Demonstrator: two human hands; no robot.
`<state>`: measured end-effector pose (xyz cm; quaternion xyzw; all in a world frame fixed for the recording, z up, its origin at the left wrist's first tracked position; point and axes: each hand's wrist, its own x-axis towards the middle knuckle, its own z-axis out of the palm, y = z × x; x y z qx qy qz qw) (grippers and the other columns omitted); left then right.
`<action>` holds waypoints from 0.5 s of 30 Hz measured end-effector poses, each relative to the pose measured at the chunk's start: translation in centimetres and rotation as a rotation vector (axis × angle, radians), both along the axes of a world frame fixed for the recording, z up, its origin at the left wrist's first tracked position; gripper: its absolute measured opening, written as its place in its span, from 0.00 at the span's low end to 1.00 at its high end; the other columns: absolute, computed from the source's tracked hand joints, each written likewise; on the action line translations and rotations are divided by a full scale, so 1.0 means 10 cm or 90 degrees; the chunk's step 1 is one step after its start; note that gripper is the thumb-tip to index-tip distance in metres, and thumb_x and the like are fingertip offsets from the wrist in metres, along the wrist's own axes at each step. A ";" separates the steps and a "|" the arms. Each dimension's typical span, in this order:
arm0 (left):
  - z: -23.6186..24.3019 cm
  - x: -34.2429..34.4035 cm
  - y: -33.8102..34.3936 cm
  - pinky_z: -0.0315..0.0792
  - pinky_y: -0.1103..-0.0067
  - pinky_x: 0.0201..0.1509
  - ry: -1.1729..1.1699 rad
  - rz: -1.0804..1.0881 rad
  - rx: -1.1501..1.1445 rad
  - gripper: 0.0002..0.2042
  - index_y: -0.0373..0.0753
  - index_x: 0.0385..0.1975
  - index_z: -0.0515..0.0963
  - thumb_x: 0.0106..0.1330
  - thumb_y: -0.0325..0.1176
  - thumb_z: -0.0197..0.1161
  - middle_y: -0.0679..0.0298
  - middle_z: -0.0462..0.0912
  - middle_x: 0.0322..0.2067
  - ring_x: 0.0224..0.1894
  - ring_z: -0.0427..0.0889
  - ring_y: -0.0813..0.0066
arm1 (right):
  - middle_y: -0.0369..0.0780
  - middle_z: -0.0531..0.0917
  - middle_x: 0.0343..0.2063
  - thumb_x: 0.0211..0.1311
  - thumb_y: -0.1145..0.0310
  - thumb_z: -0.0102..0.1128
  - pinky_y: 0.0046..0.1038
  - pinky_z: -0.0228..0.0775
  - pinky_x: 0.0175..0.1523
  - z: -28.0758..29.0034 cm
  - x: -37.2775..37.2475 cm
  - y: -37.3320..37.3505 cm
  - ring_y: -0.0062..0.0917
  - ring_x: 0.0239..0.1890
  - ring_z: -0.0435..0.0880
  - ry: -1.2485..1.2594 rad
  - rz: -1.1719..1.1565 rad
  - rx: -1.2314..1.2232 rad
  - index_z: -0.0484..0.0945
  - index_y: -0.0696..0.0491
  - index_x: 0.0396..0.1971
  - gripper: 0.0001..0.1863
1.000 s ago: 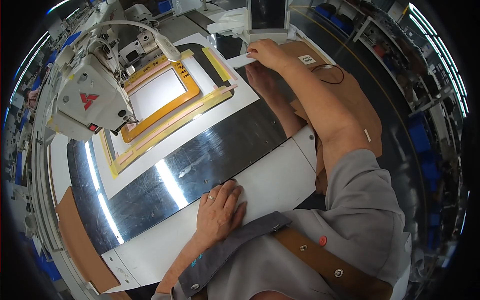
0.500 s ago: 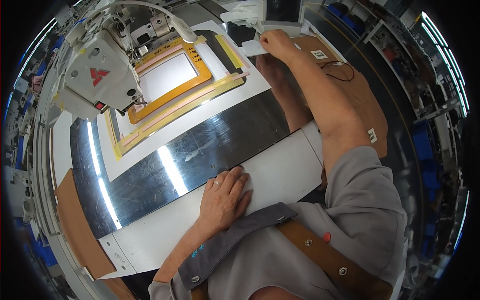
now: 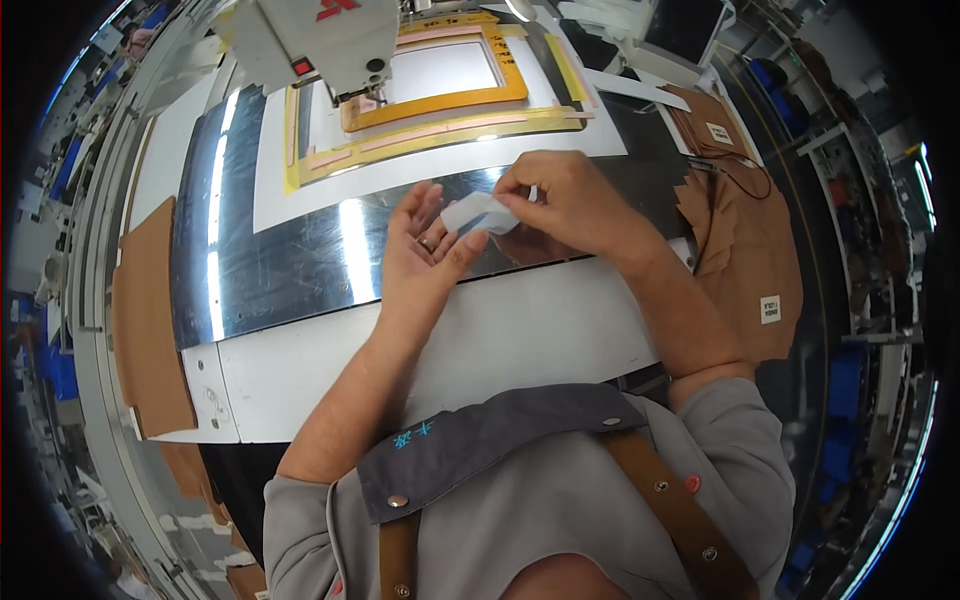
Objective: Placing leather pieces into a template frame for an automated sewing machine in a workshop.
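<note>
In front of me, over the shiny metal plate (image 3: 300, 235), my right hand (image 3: 575, 200) pinches a small, thin white piece (image 3: 468, 210) by its right end between thumb and fingertips. It looks like paper or film; its exact kind cannot be told. My left hand (image 3: 425, 245), palm up with a ring on one finger, holds the piece's lower left side with thumb and fingertips. Its upper fingers stand a little apart. Beyond both hands, a yellow-orange frame (image 3: 440, 115) lies on a white sheet (image 3: 275, 190), bordered with yellow and pink tape.
A sewing machine head (image 3: 320, 45) overhangs the frame's left side. Brown cut pieces (image 3: 745, 240) with white labels are stacked at right, a dark cable across them. Behind them stands a screen (image 3: 685, 30). Another brown piece (image 3: 150, 320) hangs over the left edge.
My right hand has come back from the far right near the screen to the middle. My left hand has lifted off the table edge and turned palm up. The white piece is between them.
</note>
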<state>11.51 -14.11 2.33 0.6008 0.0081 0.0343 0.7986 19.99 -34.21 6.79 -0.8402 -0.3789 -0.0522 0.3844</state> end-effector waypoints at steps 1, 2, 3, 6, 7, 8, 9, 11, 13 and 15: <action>0.09 0.03 0.07 0.81 0.75 0.55 0.066 -0.030 0.013 0.33 0.34 0.65 0.66 0.63 0.32 0.75 0.53 0.75 0.61 0.60 0.79 0.66 | 0.42 0.86 0.29 0.58 0.74 0.69 0.26 0.73 0.36 -0.06 -0.07 0.09 0.27 0.30 0.83 0.007 0.009 0.003 0.85 0.60 0.33 0.06; 0.08 0.05 0.16 0.81 0.75 0.55 0.070 -0.021 0.017 0.33 0.34 0.65 0.66 0.63 0.32 0.75 0.53 0.75 0.61 0.60 0.79 0.66 | 0.42 0.86 0.28 0.58 0.73 0.69 0.27 0.74 0.37 -0.09 -0.14 0.18 0.27 0.30 0.84 0.030 0.026 0.020 0.85 0.59 0.32 0.06; 0.07 0.06 0.25 0.82 0.79 0.48 0.113 -0.034 0.043 0.25 0.33 0.60 0.72 0.65 0.29 0.72 0.55 0.80 0.54 0.52 0.83 0.71 | 0.42 0.86 0.28 0.58 0.72 0.69 0.27 0.74 0.39 -0.12 -0.18 0.25 0.28 0.30 0.84 0.055 0.043 0.036 0.85 0.59 0.30 0.06; 0.10 0.07 0.35 0.83 0.84 0.39 0.127 -0.040 0.084 0.13 0.32 0.50 0.79 0.68 0.26 0.69 0.59 0.87 0.42 0.39 0.86 0.79 | 0.42 0.86 0.38 0.65 0.66 0.65 0.27 0.74 0.46 -0.20 -0.05 0.32 0.27 0.35 0.83 -0.103 0.078 0.017 0.83 0.55 0.42 0.10; 0.12 0.08 0.37 0.83 0.86 0.38 0.093 -0.037 0.094 0.08 0.33 0.45 0.81 0.69 0.26 0.67 0.61 0.89 0.38 0.34 0.86 0.81 | 0.41 0.85 0.41 0.70 0.63 0.61 0.27 0.75 0.48 -0.23 -0.02 0.34 0.25 0.38 0.83 -0.211 0.079 0.054 0.82 0.54 0.47 0.12; 0.13 0.11 0.41 0.83 0.86 0.38 0.094 -0.032 0.098 0.08 0.33 0.45 0.81 0.69 0.26 0.67 0.61 0.89 0.38 0.34 0.86 0.81 | 0.41 0.85 0.41 0.70 0.63 0.61 0.27 0.75 0.48 -0.23 0.02 0.35 0.25 0.38 0.83 -0.210 0.084 0.058 0.82 0.54 0.47 0.12; 0.14 0.14 0.46 0.84 0.84 0.40 0.055 -0.052 0.133 0.09 0.33 0.47 0.81 0.70 0.26 0.66 0.59 0.88 0.41 0.37 0.87 0.80 | 0.41 0.86 0.42 0.74 0.59 0.56 0.27 0.75 0.48 -0.23 0.04 0.35 0.25 0.39 0.83 0.121 0.109 0.085 0.81 0.54 0.47 0.14; 0.16 0.22 0.54 0.86 0.83 0.41 0.019 -0.071 0.169 0.10 0.33 0.49 0.80 0.70 0.26 0.65 0.57 0.88 0.44 0.39 0.87 0.78 | 0.40 0.86 0.42 0.77 0.55 0.51 0.27 0.75 0.48 -0.18 0.09 0.34 0.24 0.40 0.83 0.455 0.133 0.107 0.80 0.54 0.47 0.17; 0.24 0.30 0.62 0.88 0.78 0.46 -0.062 -0.073 0.151 0.12 0.33 0.52 0.78 0.71 0.25 0.63 0.55 0.87 0.47 0.44 0.88 0.73 | 0.37 0.84 0.39 0.80 0.51 0.44 0.24 0.73 0.46 -0.11 0.13 0.32 0.21 0.38 0.80 0.577 0.154 0.076 0.80 0.55 0.47 0.23; 0.32 0.36 0.68 0.89 0.73 0.50 -0.023 -0.072 0.147 0.13 0.31 0.54 0.76 0.72 0.24 0.61 0.52 0.86 0.49 0.48 0.88 0.69 | 0.35 0.84 0.35 0.77 0.53 0.54 0.23 0.73 0.45 -0.18 0.26 0.25 0.20 0.39 0.80 0.629 0.152 0.107 0.81 0.55 0.47 0.20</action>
